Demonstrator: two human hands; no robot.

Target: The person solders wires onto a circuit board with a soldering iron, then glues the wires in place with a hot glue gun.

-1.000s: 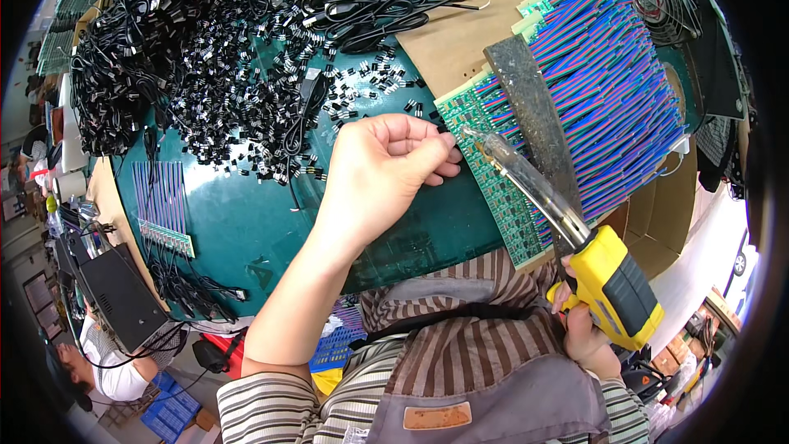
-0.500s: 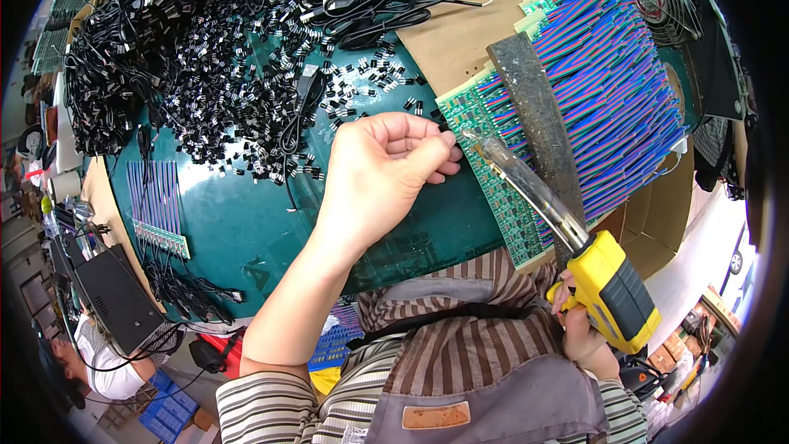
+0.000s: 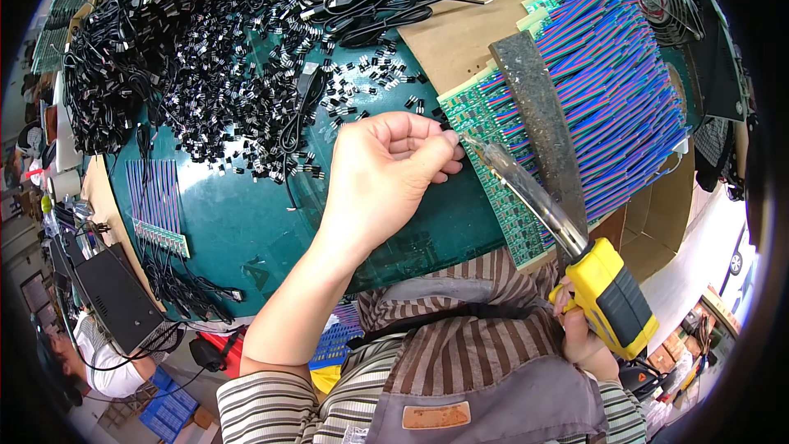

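Observation:
My left hand (image 3: 382,173) is closed in a pinch at the left edge of a row of green circuit boards (image 3: 503,197). A small black connector (image 3: 445,125) shows at its fingertips, mostly hidden by them. My right hand (image 3: 582,335) grips a yellow-and-black soldering gun (image 3: 612,296) by its handle. The gun's metal barrel slants up and left, and its tip is over the boards close beside my left fingertips. A dark, worn metal bar (image 3: 542,115) lies across the boards and the blue, red and black wires (image 3: 616,107) running from them.
Brown cardboard (image 3: 452,41) lies beneath the boards on the green table mat (image 3: 238,238). Loose black connectors (image 3: 238,90) and bundled black USB cables (image 3: 370,0) cover the far left. A smaller wired board strip (image 3: 160,237) lies at left. A fan (image 3: 657,0) stands far right.
The soldering gun's tip has shifted slightly left and up, nearer my left fingertips, while its body has dipped a little. My left hand stays almost in place.

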